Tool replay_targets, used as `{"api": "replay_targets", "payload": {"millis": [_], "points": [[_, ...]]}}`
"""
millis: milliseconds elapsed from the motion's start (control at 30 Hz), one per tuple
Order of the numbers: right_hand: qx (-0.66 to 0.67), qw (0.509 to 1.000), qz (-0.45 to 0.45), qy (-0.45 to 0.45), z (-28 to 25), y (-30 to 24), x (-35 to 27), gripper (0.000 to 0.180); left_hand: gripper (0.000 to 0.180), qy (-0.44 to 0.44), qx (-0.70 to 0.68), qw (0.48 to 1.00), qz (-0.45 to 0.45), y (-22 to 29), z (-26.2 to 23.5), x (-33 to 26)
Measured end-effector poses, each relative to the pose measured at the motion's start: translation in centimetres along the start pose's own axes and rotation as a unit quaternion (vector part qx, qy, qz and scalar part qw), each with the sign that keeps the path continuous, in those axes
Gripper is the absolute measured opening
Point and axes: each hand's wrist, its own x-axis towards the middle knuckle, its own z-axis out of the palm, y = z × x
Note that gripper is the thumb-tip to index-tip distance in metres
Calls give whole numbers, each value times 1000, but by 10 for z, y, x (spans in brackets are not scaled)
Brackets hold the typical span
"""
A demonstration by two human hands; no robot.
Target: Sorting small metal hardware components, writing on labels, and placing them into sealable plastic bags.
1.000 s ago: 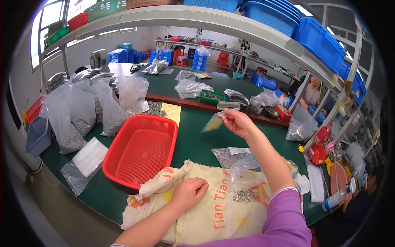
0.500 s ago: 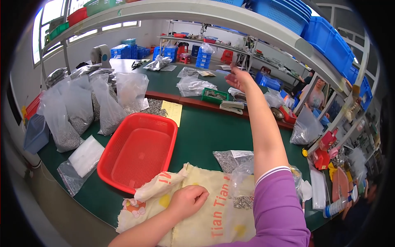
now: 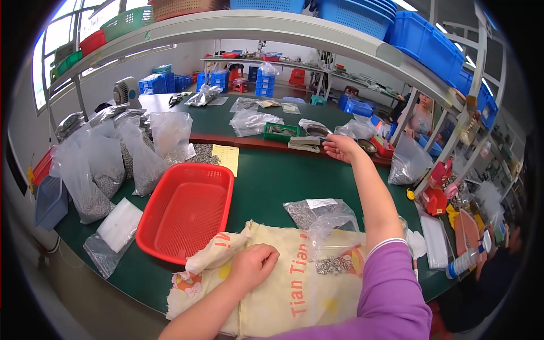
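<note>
My left hand (image 3: 253, 267) rests on a pale yellow printed cloth (image 3: 277, 303), fingers curled in; whatever may be under them is hidden. My right hand (image 3: 340, 148) is stretched out to the far ledge, fingers apart, close to a round metal dish (image 3: 317, 131); I cannot tell whether it touches the dish. Between my arms, a small pile of metal parts (image 3: 333, 265) lies on the cloth beside a clear plastic bag (image 3: 326, 241). Behind it, a labelled clear bag (image 3: 303, 212) holds more small parts. A red plastic basket (image 3: 226, 207) stands left of the cloth.
Clear bags of metal parts (image 3: 93, 184) crowd the left side. A green tray (image 3: 280, 130) sits on the raised ledge (image 3: 249, 141). Overhead, a shelf (image 3: 238, 20) carries blue baskets. At right are a spray bottle (image 3: 469, 262) and another person (image 3: 420, 116).
My right hand has come down and nearer, from above the far table to beside the metal dish. My left hand stays on the cloth. The view has shifted slightly.
</note>
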Motion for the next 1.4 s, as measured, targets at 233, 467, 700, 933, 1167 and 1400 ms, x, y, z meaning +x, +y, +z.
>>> {"api": "replay_targets", "payload": {"millis": [233,467,700,933,1167,1400], "points": [[-72,989,-128,18,-86,-23,-130,34,9,10,8,1000,-7,2,3,7],[-275,950,-149,-24,-116,-7,-275,30,8,23,-36,998,-38,-7,5,3],[-583,746,-297,-121,-67,76,-315,35,19,-8,27,999,-23,26,23,6],[-647,675,-354,-1,-43,121,-251,23,62,-10,207,973,-99,26,93,58],[-462,758,-446,115,-51,75,-210,20,29,56,-78,974,-207,53,66,137],[-216,908,-349,85,-49,109,-259,35,38,71,-335,895,-285,56,61,105]]}}
